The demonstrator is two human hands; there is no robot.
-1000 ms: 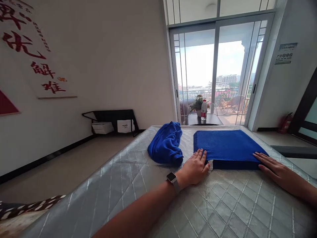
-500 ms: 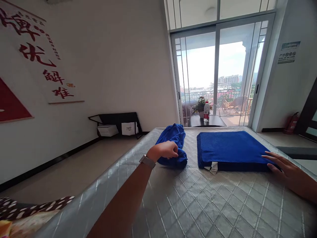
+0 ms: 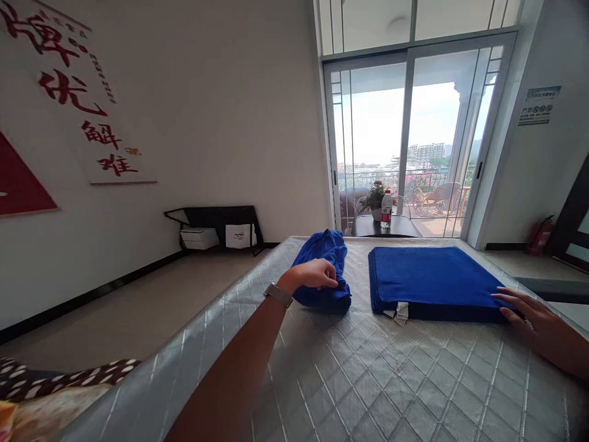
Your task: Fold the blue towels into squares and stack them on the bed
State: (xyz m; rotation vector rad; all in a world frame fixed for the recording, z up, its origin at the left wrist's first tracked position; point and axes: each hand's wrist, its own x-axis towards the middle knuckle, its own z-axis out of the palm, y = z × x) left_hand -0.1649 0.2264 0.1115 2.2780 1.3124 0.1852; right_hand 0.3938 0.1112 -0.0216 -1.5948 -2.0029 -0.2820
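Observation:
My left hand (image 3: pixel 318 274), with a watch on its wrist, is closed in a pinch on a crumpled blue towel (image 3: pixel 324 247) lying in a loose heap. To the right is a neat flat stack of folded blue towels (image 3: pixel 432 275), with white tags (image 3: pixel 401 313) poking out at its near edge. My right hand (image 3: pixel 529 319) rests at the stack's near right corner, fingers stretched out and holding nothing. Both the heap and the stack lie on a silvery quilted mattress (image 3: pixel 396 380).
Beyond the mattress stands a dark table (image 3: pixel 400 227) with a water bottle (image 3: pixel 386 210) and a potted plant (image 3: pixel 374 199), before a sliding glass door. Low on the left are a black rack (image 3: pixel 216 218) and white boxes (image 3: pixel 199 238). Polka-dot fabric (image 3: pixel 92 374) lies at the lower left.
The view has shifted slightly. My left hand stays at the crumpled towel and my right hand stays by the stack; neither the heap nor the stack has visibly changed.

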